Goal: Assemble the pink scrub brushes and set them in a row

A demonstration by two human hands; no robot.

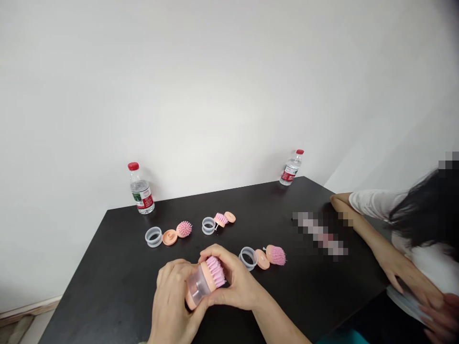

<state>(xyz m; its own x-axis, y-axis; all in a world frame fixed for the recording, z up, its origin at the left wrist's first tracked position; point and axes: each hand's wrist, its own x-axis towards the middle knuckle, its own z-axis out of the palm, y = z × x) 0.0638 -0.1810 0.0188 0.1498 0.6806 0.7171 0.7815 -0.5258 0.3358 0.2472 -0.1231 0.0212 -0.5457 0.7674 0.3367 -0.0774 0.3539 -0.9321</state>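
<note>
Head view: left hand (172, 295) and right hand (237, 282) grip bristle brush (200, 285), seemingly assembled; three clear rings (154, 243), peach caps (169, 238), bristle heads (184, 229) lie unassembled on bench (107, 286).

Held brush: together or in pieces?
Together: the brush shows pink bristles, clear body and peach base stacked in line. Whether fully tightened, cannot tell.

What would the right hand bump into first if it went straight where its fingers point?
Probably the pink-bristled brush, since the right hand curls around its bristle end. Past that, the left hand seems next in line, though depth is hard to tell.
</note>
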